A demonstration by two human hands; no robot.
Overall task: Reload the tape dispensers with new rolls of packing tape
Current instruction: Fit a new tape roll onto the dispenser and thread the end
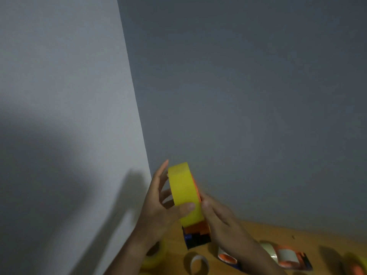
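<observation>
Hands meet above the table's (258, 233) far edge, by the wall corner. The left hand (158, 203) grips a yellow tape roll (184, 193), thumb across its face. The roll sits in an orange and black dispenser (197, 235), steadied by the right hand (220, 217) with straight fingers. On the table lie a second dispenser (286, 257), an empty core (198, 263) and another yellow roll (155, 257). No writing is legible.

A big grey wall (248, 96) fills most of the view and meets a lighter wall (59, 76) at a corner, with dark shadows on it, and a brown wooden counter (268, 233) sits low down.
</observation>
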